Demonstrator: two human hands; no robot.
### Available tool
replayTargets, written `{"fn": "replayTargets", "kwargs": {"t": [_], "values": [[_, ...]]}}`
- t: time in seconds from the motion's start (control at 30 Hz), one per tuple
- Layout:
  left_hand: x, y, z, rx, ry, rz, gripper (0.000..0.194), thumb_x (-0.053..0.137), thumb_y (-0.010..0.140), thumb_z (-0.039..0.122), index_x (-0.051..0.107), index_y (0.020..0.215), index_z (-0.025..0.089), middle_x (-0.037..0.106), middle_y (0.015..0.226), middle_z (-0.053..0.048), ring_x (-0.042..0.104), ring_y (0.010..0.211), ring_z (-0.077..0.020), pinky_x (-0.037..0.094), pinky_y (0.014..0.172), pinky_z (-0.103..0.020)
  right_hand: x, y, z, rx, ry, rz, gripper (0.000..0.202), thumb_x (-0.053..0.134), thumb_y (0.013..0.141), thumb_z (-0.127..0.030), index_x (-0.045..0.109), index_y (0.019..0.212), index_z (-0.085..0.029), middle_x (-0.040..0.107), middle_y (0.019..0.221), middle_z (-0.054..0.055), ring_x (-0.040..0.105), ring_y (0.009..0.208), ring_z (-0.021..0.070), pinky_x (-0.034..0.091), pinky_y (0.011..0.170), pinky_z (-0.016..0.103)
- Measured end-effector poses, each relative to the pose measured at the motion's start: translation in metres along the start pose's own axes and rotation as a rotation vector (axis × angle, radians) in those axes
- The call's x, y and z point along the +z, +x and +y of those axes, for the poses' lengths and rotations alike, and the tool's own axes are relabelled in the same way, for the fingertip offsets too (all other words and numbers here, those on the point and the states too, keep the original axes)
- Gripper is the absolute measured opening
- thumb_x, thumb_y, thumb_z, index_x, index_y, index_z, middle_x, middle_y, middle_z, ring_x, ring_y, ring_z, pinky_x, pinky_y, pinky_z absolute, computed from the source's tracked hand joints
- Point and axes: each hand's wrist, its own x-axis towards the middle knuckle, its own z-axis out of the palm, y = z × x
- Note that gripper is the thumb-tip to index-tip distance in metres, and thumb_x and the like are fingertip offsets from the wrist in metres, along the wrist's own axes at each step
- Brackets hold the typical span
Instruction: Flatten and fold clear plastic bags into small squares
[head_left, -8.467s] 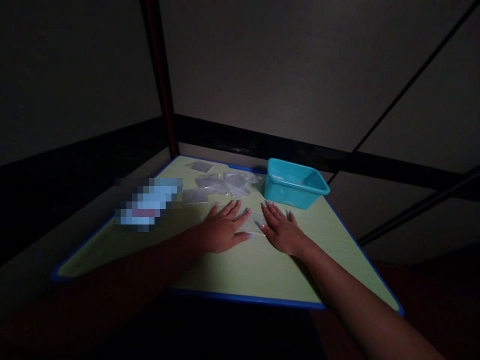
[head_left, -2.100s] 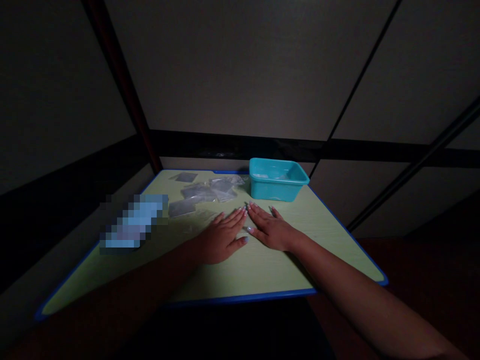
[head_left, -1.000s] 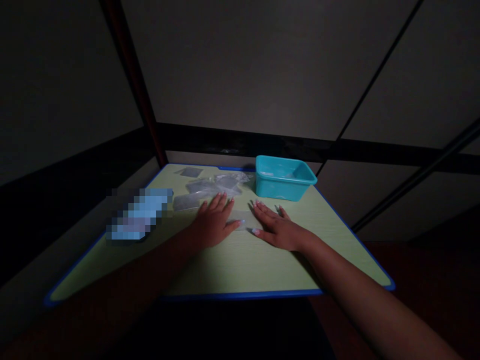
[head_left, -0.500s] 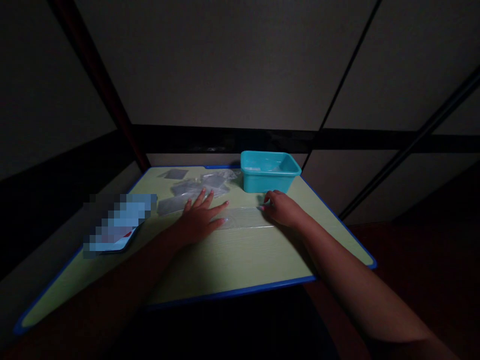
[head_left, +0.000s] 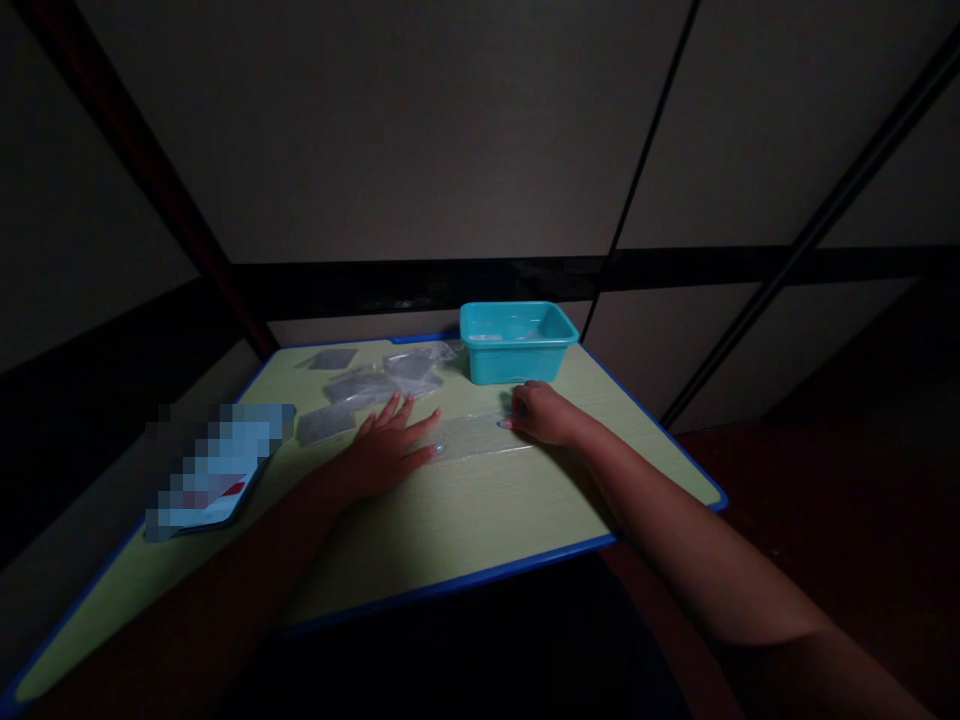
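Note:
A clear plastic bag [head_left: 474,436] lies flat on the table between my hands. My left hand [head_left: 386,455] rests at its left end, open, fingers spread and the palm down. At the right end my right hand [head_left: 541,412] is closed, with curled fingers and the thumb on the bag's edge; the exact grip is partly hidden. Beyond my left fingers lie several greyish pieces in clear plastic [head_left: 360,385]. A turquoise plastic basket [head_left: 519,362] stands just behind my right hand, with some clear material inside.
The pale yellow-green table [head_left: 465,530] has a blue edge. At its left side lies a flat light-blue item [head_left: 225,475], mostly blurred out. One separate grey piece [head_left: 334,358] is near the back left corner. A panelled wall [head_left: 420,140] rises behind the table.
The view has turned slightly, so everything sits a little further left. Both hands stay at the bag's two ends; my right fingers look a bit more curled.

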Motion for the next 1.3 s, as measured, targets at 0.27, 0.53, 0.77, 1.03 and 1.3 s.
{"fn": "replayTargets", "kwargs": {"t": [0.27, 0.53, 0.77, 1.03, 1.3], "values": [[0.006, 0.004, -0.006, 0.036, -0.053, 0.121, 0.063, 0.035, 0.089, 0.053, 0.034, 0.144, 0.022, 0.019, 0.154, -0.014, 0.008, 0.142, -0.0345, 0.017, 0.109, -0.057, 0.000, 0.002, 0.001, 0.011, -0.027, -0.008, 0.018, 0.062, 0.083, -0.035, 0.064, 0.085, -0.016, 0.066, 0.092, 0.010, 0.057, 0.084, 0.0198, 0.037, 0.068, 0.025], [-0.016, 0.015, -0.040, -0.211, -0.117, 0.535, 0.038, 0.037, 0.085, 0.037, 0.067, 0.097, 0.016, 0.068, 0.101, -0.011, 0.057, 0.103, -0.0258, 0.039, 0.098, -0.038, 0.003, 0.003, 0.006, 0.077, -0.010, 0.006, 0.011, 0.062, 0.082, -0.027, 0.064, 0.085, -0.017, 0.066, 0.088, 0.009, 0.057, 0.078, 0.0185, 0.036, 0.065, 0.025], [-0.014, 0.016, -0.055, -0.307, -0.060, 0.458, 0.027, 0.041, 0.084, 0.034, 0.063, 0.080, 0.019, 0.067, 0.088, -0.007, 0.058, 0.093, -0.0238, 0.039, 0.093, -0.037, 0.000, 0.000, 0.003, 0.043, 0.101, 0.214, 0.017, 0.056, 0.086, -0.027, 0.061, 0.097, -0.015, 0.062, 0.098, 0.012, 0.055, 0.091, 0.0221, 0.040, 0.075, 0.029], [-0.017, 0.009, -0.063, -0.146, -0.121, 0.334, 0.022, 0.058, 0.074, 0.041, 0.061, 0.080, 0.020, 0.063, 0.096, -0.007, 0.050, 0.104, -0.0262, 0.036, 0.094, -0.037, -0.001, -0.003, 0.000, -0.283, 0.296, 0.295, 0.018, 0.054, 0.087, -0.031, 0.062, 0.092, -0.015, 0.061, 0.094, 0.010, 0.053, 0.094, 0.0230, 0.038, 0.086, 0.033], [-0.022, 0.005, -0.069, -0.138, -0.187, 0.223, 0.014, 0.056, 0.070, 0.034, 0.057, 0.070, 0.020, 0.061, 0.085, -0.007, 0.052, 0.098, -0.0266, 0.038, 0.089, -0.037, 0.002, -0.002, 0.001, -0.314, 0.267, 0.250, 0.019, 0.053, 0.088, -0.030, 0.063, 0.093, -0.015, 0.061, 0.092, 0.010, 0.053, 0.093, 0.0233, 0.039, 0.084, 0.032]]}}
